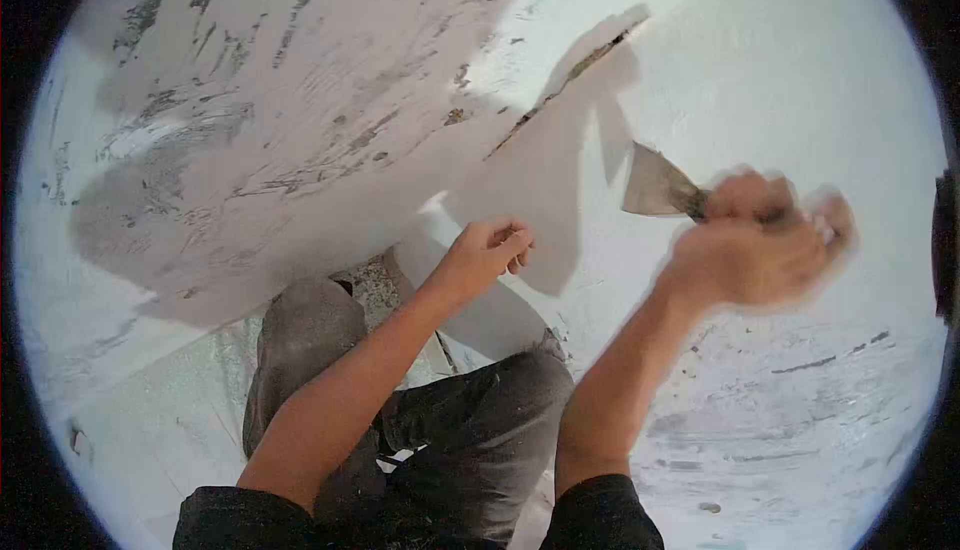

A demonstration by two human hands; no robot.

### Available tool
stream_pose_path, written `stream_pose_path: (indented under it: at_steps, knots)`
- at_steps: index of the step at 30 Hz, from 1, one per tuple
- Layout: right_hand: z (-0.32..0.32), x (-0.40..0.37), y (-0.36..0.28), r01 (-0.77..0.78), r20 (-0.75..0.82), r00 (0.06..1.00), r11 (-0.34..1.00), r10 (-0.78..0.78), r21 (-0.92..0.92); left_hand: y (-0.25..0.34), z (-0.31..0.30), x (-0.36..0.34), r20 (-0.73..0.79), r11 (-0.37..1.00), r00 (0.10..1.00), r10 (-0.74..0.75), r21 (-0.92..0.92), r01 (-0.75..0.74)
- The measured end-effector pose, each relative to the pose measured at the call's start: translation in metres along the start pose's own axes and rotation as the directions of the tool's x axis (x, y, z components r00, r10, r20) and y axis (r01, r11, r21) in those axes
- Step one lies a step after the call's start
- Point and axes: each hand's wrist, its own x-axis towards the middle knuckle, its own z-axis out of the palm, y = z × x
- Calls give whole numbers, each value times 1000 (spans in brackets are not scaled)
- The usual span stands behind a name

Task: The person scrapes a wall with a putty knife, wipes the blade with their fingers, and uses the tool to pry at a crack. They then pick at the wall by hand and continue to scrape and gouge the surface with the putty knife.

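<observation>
My right hand [765,240], slightly blurred, is closed around the handle of a putty knife [660,182]. Its wide, stained metal blade points left, over the pale wall surface [800,80]. Most of the handle is hidden in my fingers. Lower and to the left, my left hand [495,250] has its fingers curled in with the thumb against them, and nothing shows in it. Above the left hand, a long dark crack [570,78] runs diagonally through the white surface. Shadows of my arm and the tool fall beside it.
Dark scrape marks streak the greyish surface [270,80] at upper left. More rough, scuffed patches [790,400] lie at lower right. My bent legs in dark trousers [480,420] take up the bottom middle, with a strip of rubble [375,285] beside the knee.
</observation>
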Motion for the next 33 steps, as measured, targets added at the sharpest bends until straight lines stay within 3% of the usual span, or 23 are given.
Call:
stream_pose_path:
  at_steps: [1,6,11,13,14,15,18,20,21,23,27,28,33]
  knots:
    - [5,-5,7,10,22,1000,998,-8,-63,-1,2,-1,7,1000,1000,-5,3,5]
    - [-6,1,-9,-28,11,1000,996,27,81,0,2,-1,-8,999,1000,-19,-34,18]
    - [-5,-6,-2,1,83,997,999,-4,41,-1,4,-2,-13,1000,1000,-8,-19,8]
    - [-5,-5,-17,-63,-9,998,994,64,92,-2,0,0,-17,1000,1000,-10,-15,10]
    - [-3,-7,-3,13,3,1000,994,-14,109,-2,-1,1,-2,1000,1000,-14,-9,14]
    - [-8,-11,12,-20,80,997,998,15,58,-4,-1,1,20,1000,1000,-21,-3,21]
    - [-12,-10,3,70,137,987,990,-87,122,-5,-1,1,19,999,1000,-14,-29,15]
    - [-5,-12,-18,-71,-66,994,987,82,144,-1,-3,1,8,1000,1000,7,-28,-7]
    - [-5,-15,-11,-73,-65,994,988,82,138,-1,-1,-1,20,999,1000,16,-28,-16]
    - [0,-19,8,-60,127,990,998,58,9,-4,1,-1,39,1000,999,13,-29,-12]
    - [-3,-10,-15,-92,26,996,993,90,79,4,1,-3,35,999,999,24,-35,-22]
    - [-5,-9,-9,-12,65,998,994,5,113,4,-1,-3,35,999,999,18,-36,-17]
    - [-5,7,4,22,201,979,997,-37,79,4,1,-2,31,999,999,-33,6,33]
